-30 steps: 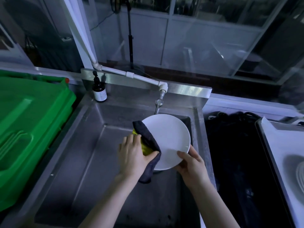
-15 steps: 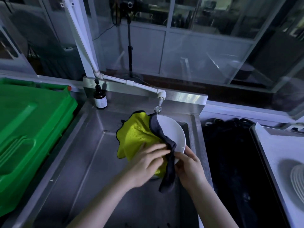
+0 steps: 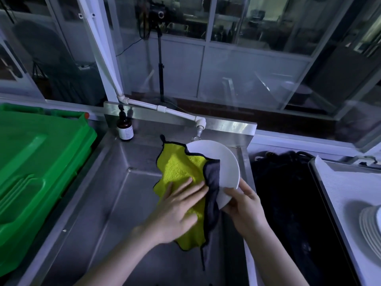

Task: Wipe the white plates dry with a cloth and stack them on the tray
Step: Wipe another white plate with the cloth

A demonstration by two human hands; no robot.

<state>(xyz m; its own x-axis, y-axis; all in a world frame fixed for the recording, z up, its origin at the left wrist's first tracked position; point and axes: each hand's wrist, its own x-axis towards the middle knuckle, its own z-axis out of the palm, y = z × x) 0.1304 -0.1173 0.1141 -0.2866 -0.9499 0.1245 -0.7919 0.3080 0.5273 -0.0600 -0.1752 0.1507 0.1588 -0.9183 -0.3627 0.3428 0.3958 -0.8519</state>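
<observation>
Plate (image 3: 222,162) held over the sink (image 3: 103,203)

Left hand (image 3: 177,211) pressed straight fingers flat on the yellow cloth (image 3: 179,168), which covered the plate's left half. Right hand (image 3: 245,205) pinched the lower rim. Beyond the fingertips hung the tap (image 3: 199,129); a brown bottle (image 3: 124,126) stood left, stacked plates (image 3: 371,226) far right.

The scene is sitting in dim, bluish light that is coming mostly through the window glass (image 3: 247,79) behind the sink (image 3: 115,203). A pale glare is showing on the steel backsplash (image 3: 235,126), and faint reflections are streaking the panes. The left hand (image 3: 179,211) is smearing with motion blur, its fingers (image 3: 191,189) losing their edges, while the right hand (image 3: 245,205) and the white plate (image 3: 224,162) are reading fairly sharp. The black area (image 3: 284,203) right of the sink is sinking into shadow, perhaps dark fabric. Straight frames and the white pipe (image 3: 99,48) are bowing toward the edges.
</observation>
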